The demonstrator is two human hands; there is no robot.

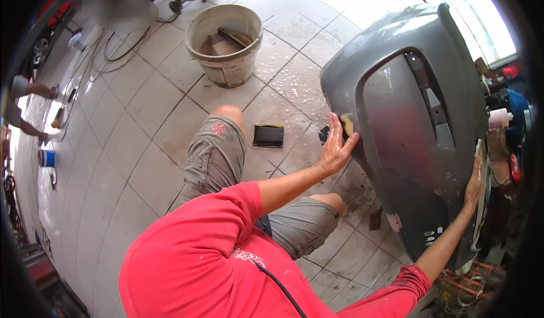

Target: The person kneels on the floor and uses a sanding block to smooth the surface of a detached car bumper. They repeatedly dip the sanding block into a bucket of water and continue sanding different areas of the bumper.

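Sitting between both hands (338, 149) (474, 186) is a grey bumper (391, 153)

At right of the frame, a dark grey car bumper cover (371, 165), tinged dull red mid-panel; at its left edge, a yellow-and-black pad (347, 124). Upper centre, an off-white bucket (229, 71) smudged brown. Pale grey floor tiles (141, 159) form a grid of darker lines. Lower centre, a coral-red shirt (187, 250) and grey shorts (212, 156) with a red emblem (218, 128).
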